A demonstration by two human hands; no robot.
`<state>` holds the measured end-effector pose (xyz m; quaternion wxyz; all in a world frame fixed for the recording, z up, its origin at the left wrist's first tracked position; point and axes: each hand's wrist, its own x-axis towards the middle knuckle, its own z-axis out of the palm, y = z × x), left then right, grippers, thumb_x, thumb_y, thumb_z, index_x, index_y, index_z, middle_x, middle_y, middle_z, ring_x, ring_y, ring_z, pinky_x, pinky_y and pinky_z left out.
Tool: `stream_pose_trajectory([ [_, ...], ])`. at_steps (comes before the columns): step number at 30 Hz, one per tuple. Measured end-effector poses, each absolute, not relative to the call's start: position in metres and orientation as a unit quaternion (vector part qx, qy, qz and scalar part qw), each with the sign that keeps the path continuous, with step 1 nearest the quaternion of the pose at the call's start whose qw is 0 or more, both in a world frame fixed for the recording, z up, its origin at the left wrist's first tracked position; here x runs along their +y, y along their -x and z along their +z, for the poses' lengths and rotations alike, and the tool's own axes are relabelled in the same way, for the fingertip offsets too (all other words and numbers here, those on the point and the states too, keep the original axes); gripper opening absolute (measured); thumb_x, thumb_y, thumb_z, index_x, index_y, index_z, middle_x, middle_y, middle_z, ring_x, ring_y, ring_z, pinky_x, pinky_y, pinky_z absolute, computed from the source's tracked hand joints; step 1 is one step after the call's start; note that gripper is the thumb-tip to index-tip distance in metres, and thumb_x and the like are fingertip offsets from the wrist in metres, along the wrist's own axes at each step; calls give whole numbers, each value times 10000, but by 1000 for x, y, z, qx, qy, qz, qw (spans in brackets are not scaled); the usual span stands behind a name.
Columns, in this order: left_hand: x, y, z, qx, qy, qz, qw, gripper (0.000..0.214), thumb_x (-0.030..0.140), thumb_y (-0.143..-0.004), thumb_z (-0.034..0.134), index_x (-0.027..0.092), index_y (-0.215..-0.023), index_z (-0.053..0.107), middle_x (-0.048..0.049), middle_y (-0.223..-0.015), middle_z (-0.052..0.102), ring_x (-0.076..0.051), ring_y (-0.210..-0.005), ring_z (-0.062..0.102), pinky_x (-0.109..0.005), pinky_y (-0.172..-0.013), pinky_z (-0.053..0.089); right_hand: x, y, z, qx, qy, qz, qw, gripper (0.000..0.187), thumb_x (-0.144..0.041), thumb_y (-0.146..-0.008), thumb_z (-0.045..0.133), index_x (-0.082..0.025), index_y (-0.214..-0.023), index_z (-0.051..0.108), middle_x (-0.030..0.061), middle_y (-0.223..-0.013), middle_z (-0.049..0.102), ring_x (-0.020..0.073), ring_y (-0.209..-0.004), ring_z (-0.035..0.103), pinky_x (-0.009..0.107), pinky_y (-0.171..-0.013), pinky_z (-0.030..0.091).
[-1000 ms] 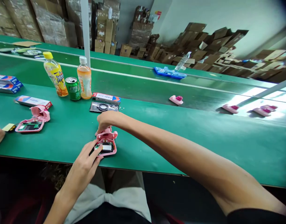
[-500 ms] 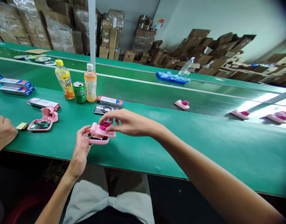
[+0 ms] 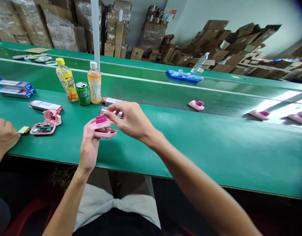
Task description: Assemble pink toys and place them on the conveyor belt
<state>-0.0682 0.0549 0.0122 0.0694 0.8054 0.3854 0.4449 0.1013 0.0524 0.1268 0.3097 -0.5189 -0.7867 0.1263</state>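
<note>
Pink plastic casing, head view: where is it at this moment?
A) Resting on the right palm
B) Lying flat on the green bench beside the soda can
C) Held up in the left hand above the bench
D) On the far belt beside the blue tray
C: the pink plastic casing sits on the fingers of the left hand, raised off the green bench, with the right hand beside and above it.
</note>
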Motion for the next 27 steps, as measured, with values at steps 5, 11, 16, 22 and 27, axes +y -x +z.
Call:
stream_pose_trajectory([
  [5, 58, 66, 11, 398, -775, 476, 119, 364, 458, -1042, 446, 351, -1378, 534, 6, -1266, 732, -264, -1038, 744, -433, -731, 685, 23, -91, 96, -710, 609, 119, 334, 460, -596, -941, 634, -163, -928, 787, 70, -865, 767, 179, -760, 665, 288, -688, 423],
  [11, 58, 55, 10, 400, -773, 478, 121, 416, 399, -1056, 425, 356, -1468, 400, -7, -1387, 665, -255, -1104, 726, -432, -777, 683, 20, -89, 85, -713, 558, 218, 365, 325, -480, -974, 641, -176, -986, 756, 46, -925, 764, 157, -799, 666, 267, -721, 461],
  [16, 61, 47, 2, 411, -760, 487, 124, 419, 340, -1045, 454, 374, -1459, 395, 21, -1370, 676, -254, -1101, 733, -430, -818, 682, 17, -88, 63, -639, 527, 275, 488, 171, -282, -979, 649, -203, -1115, 716, 35, -1057, 767, 168, -957, 710, 275, -816, 556],
  [22, 63, 47, -11, 415, -759, 479, 148, 368, 324, -1084, 344, 374, -1449, 370, 11, -1385, 669, -215, -1128, 725, -392, -813, 683, 16, -90, 32, -648, 541, 122, 522, 181, -288, -1008, 597, -185, -921, 717, 133, -1181, 722, 255, -1309, 588, 393, -1011, 548],
  [27, 64, 46, -14, 406, -777, 454, 157, 337, 369, -1076, 396, 336, -1408, 442, -1, -1384, 667, -234, -1165, 710, -419, -853, 676, 16, -88, 20, -598, 520, 187, 580, 189, -365, -965, 661, -193, -944, 737, 126, -1222, 730, 249, -1194, 675, 402, -1011, 570],
])
